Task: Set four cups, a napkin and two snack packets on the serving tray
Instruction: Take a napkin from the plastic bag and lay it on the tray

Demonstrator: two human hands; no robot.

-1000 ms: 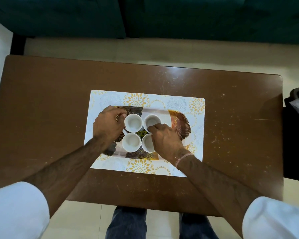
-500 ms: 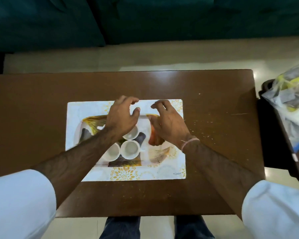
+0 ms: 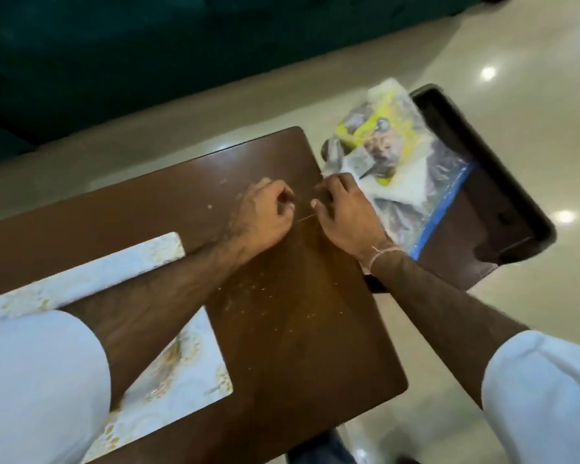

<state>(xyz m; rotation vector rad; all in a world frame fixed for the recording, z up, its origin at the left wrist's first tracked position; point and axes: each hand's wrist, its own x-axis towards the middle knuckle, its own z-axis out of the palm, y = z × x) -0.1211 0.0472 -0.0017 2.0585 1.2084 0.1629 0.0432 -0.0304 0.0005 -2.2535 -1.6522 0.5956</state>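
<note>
My view has swung to the right end of the brown table [image 3: 298,329]. Both hands hover there side by side, near the table's right edge. My left hand [image 3: 263,214] has its fingers curled in and holds nothing that I can see. My right hand [image 3: 344,212] is also loosely curled and empty, its fingertips close to a clear plastic bag [image 3: 399,162] that holds yellow snack packets. The bag lies on a dark side stool [image 3: 503,209] just past the table. The serving tray and the cups are hidden behind my left arm; only the patterned placemat [image 3: 91,276] shows.
A dark green sofa [image 3: 148,55] runs along the far side. Glossy cream floor tiles [image 3: 533,61] surround the table and stool. Crumbs are scattered on the table's right half.
Both hands have left the tray with the cups and moved right toward the plastic bag. The camera has turned right, so the tray has dropped out of sight.
</note>
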